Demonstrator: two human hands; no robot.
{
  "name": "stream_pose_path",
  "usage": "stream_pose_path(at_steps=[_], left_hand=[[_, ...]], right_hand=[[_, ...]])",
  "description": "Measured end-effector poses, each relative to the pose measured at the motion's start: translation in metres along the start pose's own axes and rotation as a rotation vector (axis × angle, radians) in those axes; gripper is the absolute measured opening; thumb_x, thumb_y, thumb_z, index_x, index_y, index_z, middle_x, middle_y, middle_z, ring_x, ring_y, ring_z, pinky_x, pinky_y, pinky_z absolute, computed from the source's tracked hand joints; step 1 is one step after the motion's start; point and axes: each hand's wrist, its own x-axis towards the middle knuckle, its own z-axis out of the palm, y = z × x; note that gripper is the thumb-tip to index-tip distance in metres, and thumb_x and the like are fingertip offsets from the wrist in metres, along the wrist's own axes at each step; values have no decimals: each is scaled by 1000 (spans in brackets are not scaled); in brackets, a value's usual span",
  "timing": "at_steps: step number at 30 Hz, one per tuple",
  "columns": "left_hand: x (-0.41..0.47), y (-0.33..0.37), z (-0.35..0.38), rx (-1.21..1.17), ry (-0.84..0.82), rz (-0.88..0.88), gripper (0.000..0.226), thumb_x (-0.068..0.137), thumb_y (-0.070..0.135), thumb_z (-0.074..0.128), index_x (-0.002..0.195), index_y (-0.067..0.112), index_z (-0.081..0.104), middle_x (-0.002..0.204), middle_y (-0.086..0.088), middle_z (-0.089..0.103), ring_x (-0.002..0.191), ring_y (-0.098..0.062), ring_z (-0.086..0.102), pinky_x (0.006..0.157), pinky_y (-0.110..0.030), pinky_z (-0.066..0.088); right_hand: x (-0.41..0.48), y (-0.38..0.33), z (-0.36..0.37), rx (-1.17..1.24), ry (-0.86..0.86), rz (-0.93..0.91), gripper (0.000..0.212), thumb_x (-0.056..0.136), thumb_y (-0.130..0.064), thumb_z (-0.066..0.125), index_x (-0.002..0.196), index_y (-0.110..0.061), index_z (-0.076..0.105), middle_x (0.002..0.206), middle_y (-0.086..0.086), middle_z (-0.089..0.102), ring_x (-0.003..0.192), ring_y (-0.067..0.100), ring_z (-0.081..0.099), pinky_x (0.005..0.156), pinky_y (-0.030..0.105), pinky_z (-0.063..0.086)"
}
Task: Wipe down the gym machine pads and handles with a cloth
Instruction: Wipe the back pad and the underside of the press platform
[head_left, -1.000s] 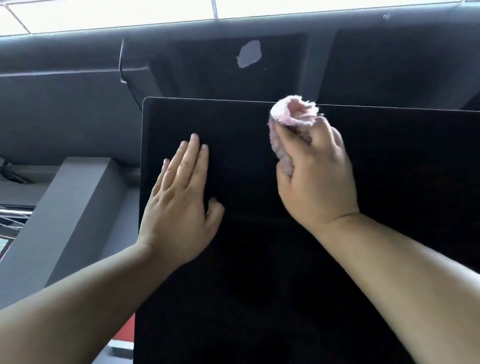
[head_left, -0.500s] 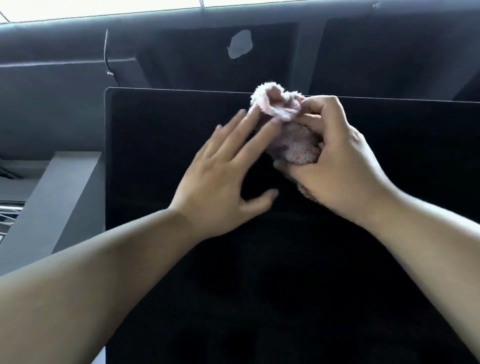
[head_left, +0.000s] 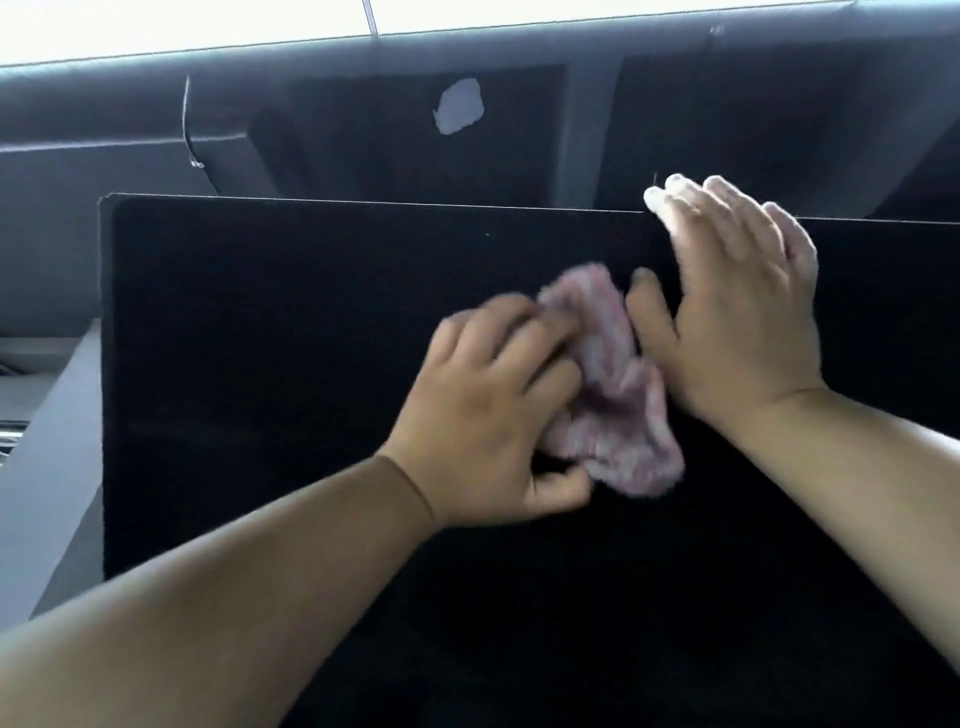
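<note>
While the left hand grips the soft, limp cloth as a wad, the right hand lies flat and open on the pad.

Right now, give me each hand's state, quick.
Left hand: closed, gripping the pink cloth on the black pad.
Right hand: open, flat on the pad near its top edge.
</note>
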Motion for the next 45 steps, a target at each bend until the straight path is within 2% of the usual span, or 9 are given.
stream_pose_path(at_steps=[3,8,16,20,24,30,36,41,45], left_hand=[[6,-11,5,79,101,83,19,98,31,49,105,18,61,120,-7,62,110,-33,51,87,-44,41],[32,-36,-2,-48,323,-251,35,93,6,44,113,8,73,115,-15,65,113,-36,52,106,-28,33],[16,-41,-2,48,60,298,17,95,28,62,105,19,73,123,-6,68,110,-30,61,98,-47,45],[-6,-42,-2,-14,84,59,26,98,17,48,103,16,74,134,-10,58,126,-38,47,110,-60,32],[-20,-5,-1,-14,27,-25,25,88,43,65,90,19,75,115,-5,68,114,-28,47,97,-46,37],[47,-21,-5,-89,219,-362,18,90,20,59,104,18,70,108,-7,58,104,-31,49,91,-39,40],[19,2,5,-121,-21,197,18,90,9,56,92,14,73,111,-7,69,103,-32,61,91,-45,46],[68,-20,-2,-147,110,-140,37,89,12,42,107,13,75,108,0,69,103,-31,60,96,-48,44],[35,35,18,-169,97,105,26,86,5,54,101,12,73,102,-9,70,92,-32,63,83,-42,47]], right_hand=[[-4,4,5,-60,41,-52,56,93,-33,37,142,-10,48,149,8,49,142,28,37,118,40,13],[-5,13,12,4,113,-87,50,95,-22,38,143,-10,47,150,7,48,144,28,35,120,38,11],[-17,20,3,11,-28,-129,59,96,-20,36,154,-11,31,163,4,26,152,24,18,122,36,3],[-32,28,-2,-71,-56,-121,61,97,-28,35,156,-14,27,165,1,18,153,19,13,123,36,1],[-36,26,-1,-62,-52,-122,61,97,-27,35,156,-13,28,165,3,19,152,21,14,123,35,0],[-47,41,-9,-72,-126,-177,61,98,-29,32,157,-13,23,163,-3,9,151,12,6,123,31,-4],[-56,63,-18,-93,-127,-171,61,98,-30,33,156,-14,24,164,-2,14,151,12,8,124,34,-1],[-57,60,-16,-74,-115,-151,61,98,-30,33,156,-14,25,164,-1,15,152,14,9,125,35,-1],[-67,67,-17,-76,-131,-147,62,98,-30,34,157,-12,23,165,0,13,153,15,9,125,34,-1]])
